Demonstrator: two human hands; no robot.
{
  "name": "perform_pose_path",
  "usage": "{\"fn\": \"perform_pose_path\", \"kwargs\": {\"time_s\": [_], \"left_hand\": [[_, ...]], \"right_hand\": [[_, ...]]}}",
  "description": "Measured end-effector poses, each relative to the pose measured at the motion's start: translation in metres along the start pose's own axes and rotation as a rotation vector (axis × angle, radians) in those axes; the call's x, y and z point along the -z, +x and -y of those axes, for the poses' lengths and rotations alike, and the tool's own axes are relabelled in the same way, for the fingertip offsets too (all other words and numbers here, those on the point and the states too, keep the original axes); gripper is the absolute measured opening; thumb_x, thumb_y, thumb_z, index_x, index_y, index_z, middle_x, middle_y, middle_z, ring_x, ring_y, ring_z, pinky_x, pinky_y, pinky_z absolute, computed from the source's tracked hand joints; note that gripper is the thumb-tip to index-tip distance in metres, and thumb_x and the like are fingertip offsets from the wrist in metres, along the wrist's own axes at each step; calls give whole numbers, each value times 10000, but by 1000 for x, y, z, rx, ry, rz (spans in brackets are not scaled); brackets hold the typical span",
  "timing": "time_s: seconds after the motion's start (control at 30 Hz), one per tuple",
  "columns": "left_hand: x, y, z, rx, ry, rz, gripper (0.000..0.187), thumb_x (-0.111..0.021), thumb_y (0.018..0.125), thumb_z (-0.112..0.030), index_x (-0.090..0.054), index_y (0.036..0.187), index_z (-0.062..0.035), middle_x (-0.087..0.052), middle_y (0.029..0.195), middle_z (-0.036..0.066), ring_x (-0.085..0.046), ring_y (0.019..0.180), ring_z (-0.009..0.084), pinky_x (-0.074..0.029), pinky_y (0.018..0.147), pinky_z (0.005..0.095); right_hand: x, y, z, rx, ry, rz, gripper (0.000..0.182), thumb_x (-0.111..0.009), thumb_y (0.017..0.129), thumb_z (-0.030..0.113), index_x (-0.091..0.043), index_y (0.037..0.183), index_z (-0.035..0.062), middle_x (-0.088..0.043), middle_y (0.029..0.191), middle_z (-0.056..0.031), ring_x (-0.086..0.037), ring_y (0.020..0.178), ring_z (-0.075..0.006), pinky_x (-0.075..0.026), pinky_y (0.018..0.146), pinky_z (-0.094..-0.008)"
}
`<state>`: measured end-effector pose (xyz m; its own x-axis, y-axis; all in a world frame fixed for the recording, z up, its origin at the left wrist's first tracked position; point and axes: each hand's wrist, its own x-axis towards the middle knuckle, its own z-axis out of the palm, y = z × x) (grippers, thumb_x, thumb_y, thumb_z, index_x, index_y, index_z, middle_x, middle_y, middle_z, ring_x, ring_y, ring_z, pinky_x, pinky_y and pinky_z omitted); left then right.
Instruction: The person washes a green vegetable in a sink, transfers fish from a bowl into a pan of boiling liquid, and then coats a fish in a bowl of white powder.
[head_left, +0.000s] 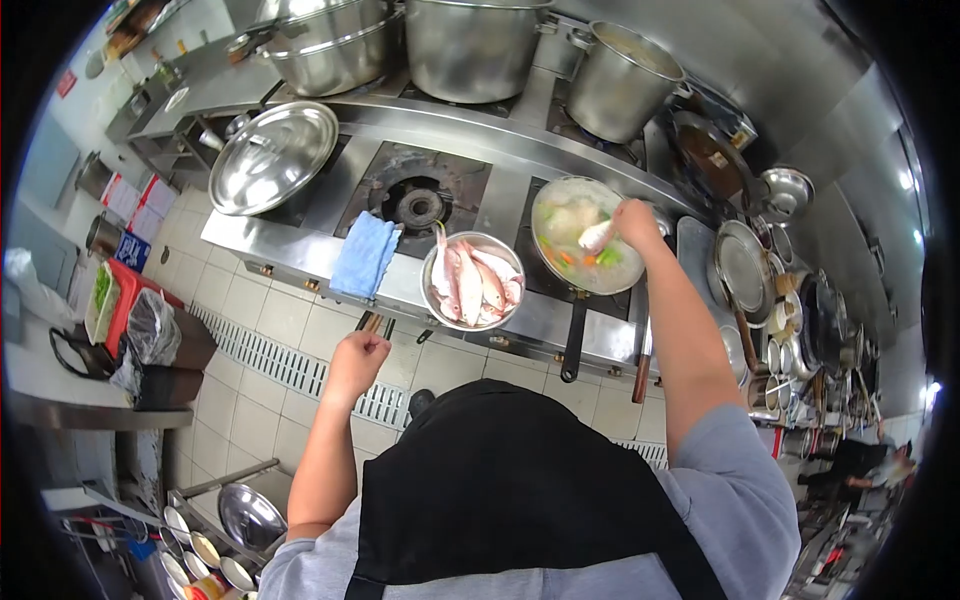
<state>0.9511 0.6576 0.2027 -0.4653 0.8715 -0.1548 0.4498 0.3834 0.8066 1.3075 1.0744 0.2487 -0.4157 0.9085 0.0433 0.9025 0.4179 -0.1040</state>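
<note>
My right hand [636, 224] is closed on a pale pink fish [597, 236], low over a frying pan [541, 240]. In the pan is a cloudy, bubbling broth with orange and green pieces and something pale. Left of the pan, a round metal bowl [432, 303] on the stove's front edge holds several pinkish whole fish [468, 283]. My left hand [358, 362] is closed in front of the stove, below the blue cloth [364, 254]. Short brown and dark sticks [375, 323] show just beyond its fingers; whether it grips anything is hidden.
Large steel pots [475, 50] stand along the back, with another tall pot [622, 85] at back right. A domed lid [275, 158] lies left of a bare burner [418, 203]. The pan's black handle [573, 345] juts over the front edge, beside a wooden-handled tool [642, 378].
</note>
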Motion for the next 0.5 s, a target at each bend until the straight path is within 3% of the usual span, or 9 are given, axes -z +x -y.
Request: {"fn": "perform_pose_path", "kwargs": {"time_s": [0.07,0.1,0.13,0.2,0.23,0.33,0.43,0.5], "left_hand": [[2,-6,5,-3,4,-23,218,-678,849,-180,-673,861,37,-650,730,102,-582,664,148,-476,633,307],[1,-7,9,22,-16,-33,228,-684,820,-182,-672,842,45,-642,767,159,-618,702,242,-487,671,349],[1,-9,10,43,-19,-48,228,-684,820,-182,-672,842,45,-642,767,159,-618,702,242,-487,671,349],[1,-11,11,37,-17,-17,239,-686,823,-195,-676,856,41,-650,796,172,-627,723,264,-493,688,358],[1,-12,10,26,1,-17,243,-687,825,-204,-682,874,34,-657,818,181,-636,744,278,-499,701,366],[2,-16,4,48,-7,1,242,-687,826,-206,-685,886,29,-660,825,184,-642,762,283,-502,708,368],[-2,-17,12,34,-11,-3,241,-675,827,-213,-688,884,20,-652,827,177,-638,756,288,-503,707,369],[-1,-20,16,31,-11,-4,240,-665,822,-223,-692,879,9,-643,840,174,-637,762,296,-504,711,374]], "right_hand": [[12,-3,18,-80,16,-127,166,-566,811,141,-694,852,43,-666,848,-212,-652,821,-378,-512,765,-443],[24,-8,39,-35,45,-200,169,-561,822,156,-682,837,39,-662,846,-212,-645,826,-387,-508,751,-442],[32,-10,60,-12,48,-189,169,-561,822,156,-682,837,39,-662,846,-212,-645,826,-387,-508,751,-442],[38,-10,101,121,227,-98,201,-558,860,185,-687,900,35,-682,875,-204,-657,838,-370,-512,757,-447],[32,-10,122,103,398,44,179,-642,833,221,-694,883,57,-690,804,-159,-668,763,-306,-514,718,-404],[6,-23,200,168,434,242,184,-698,809,245,-710,866,70,-697,793,-132,-670,736,-249,-518,706,-379],[-39,-28,253,163,339,424,336,-725,761,344,-709,880,30,-693,898,-192,-670,847,-346,-520,779,-419],[-56,-36,273,47,252,418,355,-711,763,349,-710,911,26,-683,966,-210,-665,922,-354,-522,816,-426]]}}
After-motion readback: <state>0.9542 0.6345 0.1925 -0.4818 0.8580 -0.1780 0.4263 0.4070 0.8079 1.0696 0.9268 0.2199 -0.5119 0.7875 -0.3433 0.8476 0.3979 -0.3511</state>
